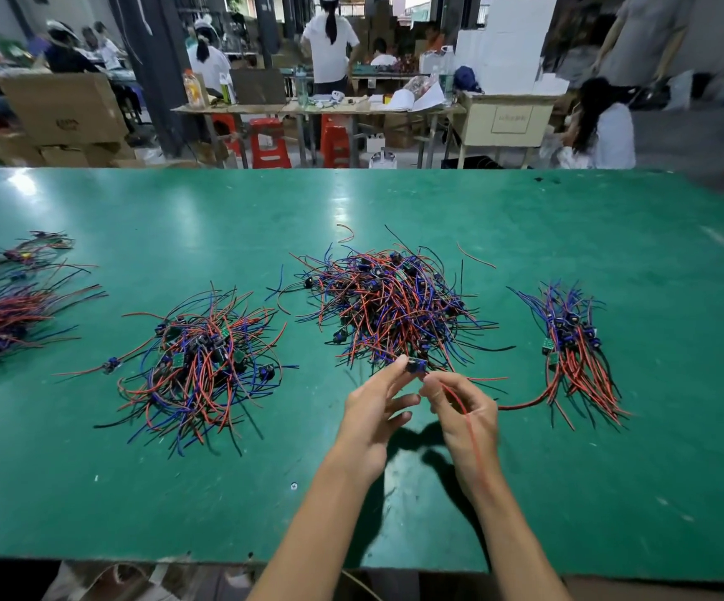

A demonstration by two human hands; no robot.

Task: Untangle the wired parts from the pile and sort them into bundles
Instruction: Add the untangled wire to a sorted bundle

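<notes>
A big tangled pile (395,303) of red, blue and black wired parts lies mid-table on the green table (178,492). At its near edge my left hand (373,409) pinches a small blue wired part (416,365) with thumb and forefinger. My right hand (464,416) pinches the same part's red wire (471,427), which runs down across the palm. A sorted bundle (577,353) with aligned wires lies to the right. A looser heap (204,366) lies to the left.
More wire bundles (0,314) lie at the far left edge. A loose red wire (475,255) and a short curled one (346,232) lie behind the pile. Beyond the table's far edge are people, red stools (267,143), cardboard boxes and work tables.
</notes>
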